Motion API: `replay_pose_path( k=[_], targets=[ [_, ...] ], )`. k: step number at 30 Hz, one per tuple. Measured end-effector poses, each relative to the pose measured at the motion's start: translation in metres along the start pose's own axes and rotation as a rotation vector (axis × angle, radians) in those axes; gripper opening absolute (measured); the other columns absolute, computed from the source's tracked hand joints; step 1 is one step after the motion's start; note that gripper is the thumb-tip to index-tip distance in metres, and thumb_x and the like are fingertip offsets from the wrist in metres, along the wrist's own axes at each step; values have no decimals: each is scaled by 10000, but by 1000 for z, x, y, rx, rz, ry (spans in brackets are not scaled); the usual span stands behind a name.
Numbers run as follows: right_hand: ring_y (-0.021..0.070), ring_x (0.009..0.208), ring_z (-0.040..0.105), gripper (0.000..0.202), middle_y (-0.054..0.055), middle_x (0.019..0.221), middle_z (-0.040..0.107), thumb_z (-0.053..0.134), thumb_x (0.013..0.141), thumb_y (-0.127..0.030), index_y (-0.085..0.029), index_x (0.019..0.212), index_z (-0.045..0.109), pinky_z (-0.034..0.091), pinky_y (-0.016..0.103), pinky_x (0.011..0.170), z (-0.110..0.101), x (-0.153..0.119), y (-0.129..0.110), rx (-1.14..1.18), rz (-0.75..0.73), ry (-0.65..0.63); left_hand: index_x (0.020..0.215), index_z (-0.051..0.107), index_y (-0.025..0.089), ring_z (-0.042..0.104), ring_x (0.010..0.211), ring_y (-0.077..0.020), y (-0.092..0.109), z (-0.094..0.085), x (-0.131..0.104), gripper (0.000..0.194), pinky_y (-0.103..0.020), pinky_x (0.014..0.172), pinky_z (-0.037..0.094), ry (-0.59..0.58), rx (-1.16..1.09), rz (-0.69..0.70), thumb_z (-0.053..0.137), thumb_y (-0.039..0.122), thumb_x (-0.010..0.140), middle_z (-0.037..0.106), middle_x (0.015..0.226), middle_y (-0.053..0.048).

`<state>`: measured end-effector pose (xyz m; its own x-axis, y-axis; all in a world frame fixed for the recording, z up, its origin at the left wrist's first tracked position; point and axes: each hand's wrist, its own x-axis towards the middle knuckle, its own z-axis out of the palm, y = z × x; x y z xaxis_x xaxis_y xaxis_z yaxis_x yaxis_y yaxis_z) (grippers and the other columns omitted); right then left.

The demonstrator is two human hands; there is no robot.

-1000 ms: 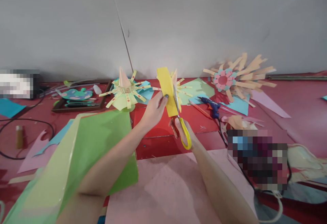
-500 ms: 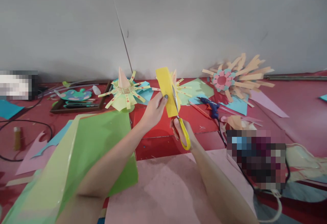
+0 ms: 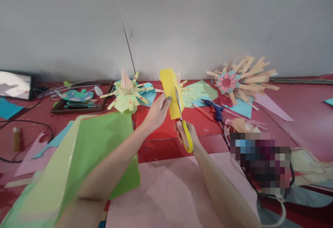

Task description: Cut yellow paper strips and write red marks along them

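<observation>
A yellow paper strip stands upright in front of me, pinched at its left edge between the thumb and fingers of my left hand. My right hand is closed round the yellow handle of the scissors. The metal blades point up and lie along the right part of the strip. Behind the strip, a paper piece with a pink cone is partly hidden. To the left stands a paper figure with a pink cone and patterned strips.
Green sheets lie at the left, and a pink sheet lies in front. A dark tray holds tools. Right of my hands are a blue glue gun with a black cable and a pink paper flower against the wall.
Both hands keep nearly the same grip and place. The scissors and yellow strip have shifted only very slightly.
</observation>
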<state>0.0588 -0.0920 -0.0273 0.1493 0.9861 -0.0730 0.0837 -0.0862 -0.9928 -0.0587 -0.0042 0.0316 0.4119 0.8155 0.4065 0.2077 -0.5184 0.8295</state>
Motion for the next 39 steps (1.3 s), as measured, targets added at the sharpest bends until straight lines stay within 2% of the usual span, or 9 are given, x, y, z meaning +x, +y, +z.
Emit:
replay_pose_path(
  k=[4,11,25,33,39],
  targets=[
    [42,345,309,499,-74,420,351,424,740,-678,-192,628,418,238,200,351,-1,2,1,-55,-12,27,716,389,211,407,633,-120,0,-1,0,198,-242,584,345,18,11,-13,356,280,898,437,669,20],
    [46,372,301,516,-70,416,333,431,717,-697,-194,600,403,227,201,364,-1,2,-1,-95,-22,50,607,297,212,275,527,-96,4,-5,1,318,-238,501,255,151,42,-41,407,309,888,270,561,57],
    [42,340,303,512,-76,420,329,444,718,-687,-201,580,362,236,204,334,0,1,-3,-67,-19,32,624,279,218,288,520,-97,3,-5,1,289,-241,498,254,156,51,-39,400,246,885,283,572,59],
    [43,302,321,484,-95,427,269,448,749,-648,-197,593,366,236,200,321,1,-2,-3,-69,-29,-85,617,246,218,256,522,-98,1,-14,6,361,-248,480,232,280,74,-29,399,381,901,259,571,54],
    [40,322,337,459,-90,455,316,407,788,-629,-187,670,432,267,197,346,0,1,8,-41,-63,-140,621,239,219,268,523,-99,1,-18,7,360,-248,485,238,263,101,-22,387,391,901,269,569,53]
  ],
)
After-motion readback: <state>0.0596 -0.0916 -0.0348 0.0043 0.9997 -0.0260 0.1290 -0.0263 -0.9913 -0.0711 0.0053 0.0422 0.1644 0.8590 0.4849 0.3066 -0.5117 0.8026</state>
